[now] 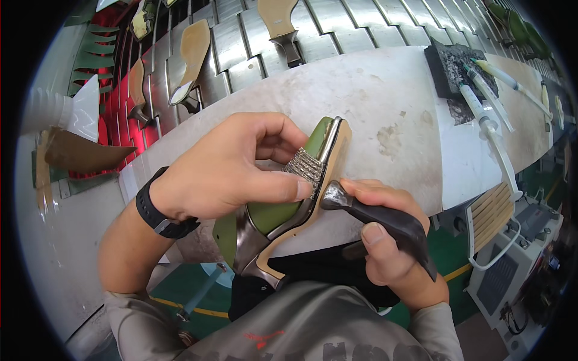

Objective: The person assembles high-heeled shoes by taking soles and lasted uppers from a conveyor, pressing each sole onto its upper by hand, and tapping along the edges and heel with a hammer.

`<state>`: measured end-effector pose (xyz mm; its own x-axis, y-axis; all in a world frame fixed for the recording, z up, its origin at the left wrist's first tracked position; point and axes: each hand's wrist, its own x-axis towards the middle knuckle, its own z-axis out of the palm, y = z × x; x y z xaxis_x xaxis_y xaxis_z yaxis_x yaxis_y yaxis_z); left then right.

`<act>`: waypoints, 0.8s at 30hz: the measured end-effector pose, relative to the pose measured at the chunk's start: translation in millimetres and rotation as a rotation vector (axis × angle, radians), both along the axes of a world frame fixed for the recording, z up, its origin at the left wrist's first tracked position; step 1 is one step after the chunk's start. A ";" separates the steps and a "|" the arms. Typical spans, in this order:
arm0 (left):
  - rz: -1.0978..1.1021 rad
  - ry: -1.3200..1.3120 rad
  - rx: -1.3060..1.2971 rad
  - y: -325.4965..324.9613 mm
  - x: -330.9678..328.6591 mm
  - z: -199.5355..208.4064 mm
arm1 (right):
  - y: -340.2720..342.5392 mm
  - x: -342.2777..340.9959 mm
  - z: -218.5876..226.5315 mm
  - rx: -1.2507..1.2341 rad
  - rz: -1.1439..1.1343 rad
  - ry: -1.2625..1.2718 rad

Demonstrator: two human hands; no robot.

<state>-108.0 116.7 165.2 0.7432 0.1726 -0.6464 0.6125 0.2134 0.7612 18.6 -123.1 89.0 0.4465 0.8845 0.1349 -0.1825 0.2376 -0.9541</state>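
Observation:
Over the table's near edge, my left hand (235, 168) is closed round a high-heeled sandal (253, 240) built on a green shoe last (274, 215). The sandal lies on its side, its tan sole turned to the right. My left thumb presses on the glittering strap band (305, 165) across the forefoot. In my right hand (391, 240) is a shoemaker's hammer (385, 219) with a dark handle. Its worn metal head rests against or very close to the sole's edge, beside my left thumb.
A metal slat conveyor (337, 30) runs behind the pale worktable (373, 120), carrying several soles with heels (194, 54). A dark block (445, 69) and several glue syringes (481, 114) stand at the right. A grey machine (506, 271) is at lower right, a white duct (51, 111) at left.

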 end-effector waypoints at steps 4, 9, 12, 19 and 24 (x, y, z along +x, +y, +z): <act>-0.049 0.030 0.057 -0.8 4.5 3.1 | 2.5 0.8 -0.4 0.003 0.007 -0.018; -0.042 0.004 0.058 -2.6 5.3 2.3 | 10.7 12.8 4.3 0.025 0.035 -0.121; -0.058 -0.004 0.054 -2.1 5.1 1.4 | 17.4 32.7 19.4 0.013 0.118 -0.301; -0.013 -0.135 0.061 -3.9 -10.0 -2.0 | 36.2 43.2 58.7 0.012 0.238 -0.699; 0.023 -0.084 -0.040 0.4 -10.5 0.4 | 10.0 9.1 24.9 -0.077 0.008 -0.182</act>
